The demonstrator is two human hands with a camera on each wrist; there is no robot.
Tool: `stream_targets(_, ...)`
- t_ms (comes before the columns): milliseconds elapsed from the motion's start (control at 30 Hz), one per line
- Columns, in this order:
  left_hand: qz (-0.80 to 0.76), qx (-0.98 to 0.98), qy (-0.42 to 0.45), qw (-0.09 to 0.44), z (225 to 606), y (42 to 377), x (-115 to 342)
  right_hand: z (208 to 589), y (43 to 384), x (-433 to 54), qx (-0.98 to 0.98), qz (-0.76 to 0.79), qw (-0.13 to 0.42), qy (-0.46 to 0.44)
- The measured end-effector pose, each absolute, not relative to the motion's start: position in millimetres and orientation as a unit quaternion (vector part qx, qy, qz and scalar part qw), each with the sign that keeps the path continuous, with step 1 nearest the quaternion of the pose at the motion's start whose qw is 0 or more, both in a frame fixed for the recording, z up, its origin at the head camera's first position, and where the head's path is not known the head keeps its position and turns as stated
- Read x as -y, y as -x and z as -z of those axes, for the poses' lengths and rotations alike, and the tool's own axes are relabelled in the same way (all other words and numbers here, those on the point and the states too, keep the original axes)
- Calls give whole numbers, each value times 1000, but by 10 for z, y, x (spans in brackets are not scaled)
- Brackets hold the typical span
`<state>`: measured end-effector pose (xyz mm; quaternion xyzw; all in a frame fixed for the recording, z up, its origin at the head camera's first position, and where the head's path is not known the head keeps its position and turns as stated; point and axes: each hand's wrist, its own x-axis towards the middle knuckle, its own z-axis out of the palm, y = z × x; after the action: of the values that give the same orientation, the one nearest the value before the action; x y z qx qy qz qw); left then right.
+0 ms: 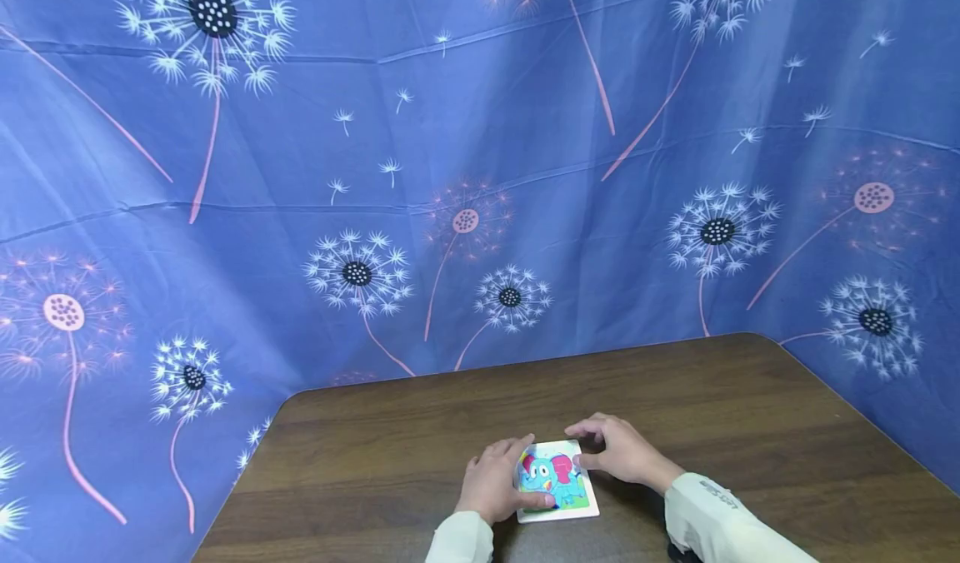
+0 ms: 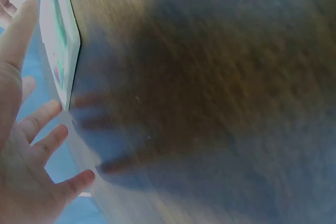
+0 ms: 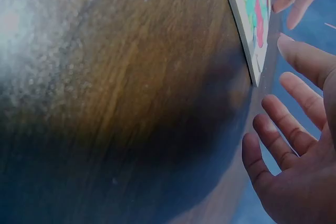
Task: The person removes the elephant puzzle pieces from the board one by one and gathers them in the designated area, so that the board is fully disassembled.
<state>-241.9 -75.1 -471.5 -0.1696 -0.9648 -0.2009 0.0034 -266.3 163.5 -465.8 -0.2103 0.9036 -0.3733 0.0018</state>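
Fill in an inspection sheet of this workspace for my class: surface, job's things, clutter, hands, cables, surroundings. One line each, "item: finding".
Surface: brown wood-grain table with rounded far corners.
Job's things: one white-bordered picture board showing a blue elephant with pink ears, lying flat.
Clutter: a dark object by the right sleeve, mostly hidden; cannot tell what.
Hands: left hand at the board's left side, thumb over the picture; right hand at its right side, fingers relaxed; firm contact cannot be told.
Cables: nothing seen.
Surroundings: blue cloth with a dandelion print behind and beside the table.
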Motion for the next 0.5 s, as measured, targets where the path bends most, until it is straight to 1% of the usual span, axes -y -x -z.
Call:
stream_targets(167, 195, 966, 167, -2, 4723, 2415, 727, 4688, 2677, -1613, -906, 360, 0, 221)
stream_targets(500, 149, 975, 163, 17, 4747, 2391, 686, 4713, 2689, -1575, -917, 330, -3, 225)
